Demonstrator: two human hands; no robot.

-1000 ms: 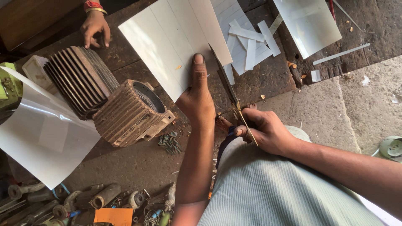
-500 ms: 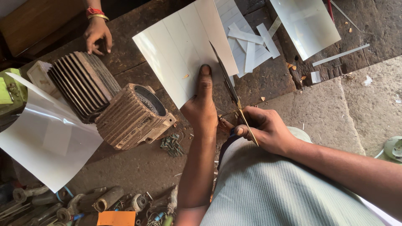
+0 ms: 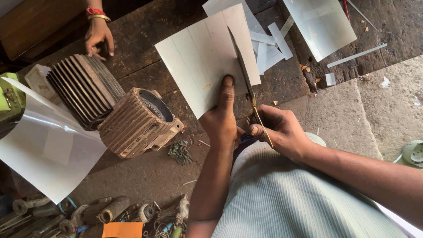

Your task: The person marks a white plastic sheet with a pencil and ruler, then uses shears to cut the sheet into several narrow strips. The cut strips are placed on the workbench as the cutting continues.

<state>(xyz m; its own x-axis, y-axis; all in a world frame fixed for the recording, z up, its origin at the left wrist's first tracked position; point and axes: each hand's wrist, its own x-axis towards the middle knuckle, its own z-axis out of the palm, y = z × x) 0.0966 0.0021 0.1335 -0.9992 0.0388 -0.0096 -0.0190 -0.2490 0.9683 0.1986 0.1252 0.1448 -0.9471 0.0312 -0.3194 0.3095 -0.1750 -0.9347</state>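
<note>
My left hand (image 3: 222, 119) pinches a white sheet (image 3: 198, 61) marked with ruled lines, thumb on top near its lower edge. In my right hand (image 3: 280, 130) is a pair of scissors (image 3: 244, 70); their blades reach up into the sheet along its right-hand side. Both hands are over my knee in pale striped cloth (image 3: 286, 194). A pile of cut white strips (image 3: 269, 44) lies just beyond the sheet on the dark wooden surface.
Two ribbed metal motor housings (image 3: 136, 121) (image 3: 83, 88) sit to the left. Another person's hand (image 3: 98, 37) with red bangles rests at the upper left. Large white sheets (image 3: 48, 150) (image 3: 321, 24), loose metal parts (image 3: 88, 216), a small pile of screws (image 3: 178, 152) lie around.
The sheet and my left hand have shifted slightly right and toward me. The scissors blades sit further into the sheet than a second ago.
</note>
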